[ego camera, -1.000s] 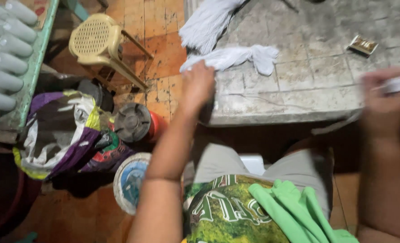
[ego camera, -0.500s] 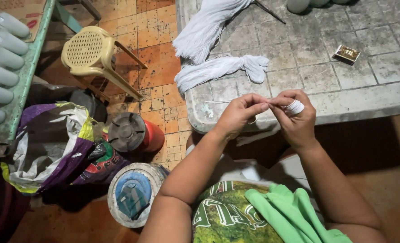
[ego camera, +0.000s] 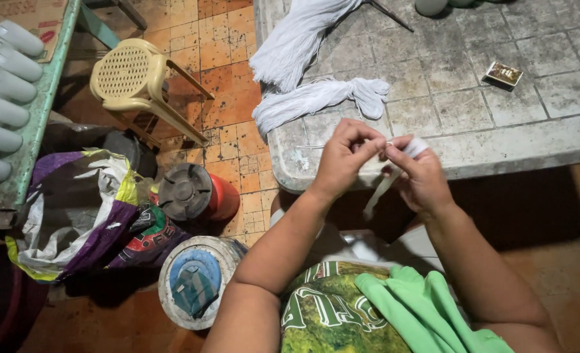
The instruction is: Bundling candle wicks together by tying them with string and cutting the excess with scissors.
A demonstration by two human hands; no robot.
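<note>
**Both hands pinching white string at table edge**

While both hands meet over the near edge of the table [ego camera: 499, 140], I see the left hand [ego camera: 343, 157] w/ fingers curled shut, pinching a thin white string [ego camera: 379, 189] between thumb and forefinger. Right hand [ego camera: 420, 176] is closed too, gripping the same string; a small wad of white winding shows at its fingertips, and a loose strand hangs down between the two hands, below the table edge. Hands are touching or nearly so; can't tell which.

On the table, just beyond the hands, lies a white yarn bundle [ego camera: 319, 97], w/ a bigger white yarn hank [ego camera: 300, 39] behind it, draped toward the table's left corner. A small flat box [ego camera: 504, 74] sits well apart, far right.

Left of the table, on the orange tile floor: a yellow plastic stool [ego camera: 136, 78], a red can w/ dark lid [ego camera: 192, 191], a round tin w/ blue top [ego camera: 195, 278], and a crumpled purple-and-white sack [ego camera: 84, 209]. Green cloth [ego camera: 427, 307] rests on the lap.
</note>
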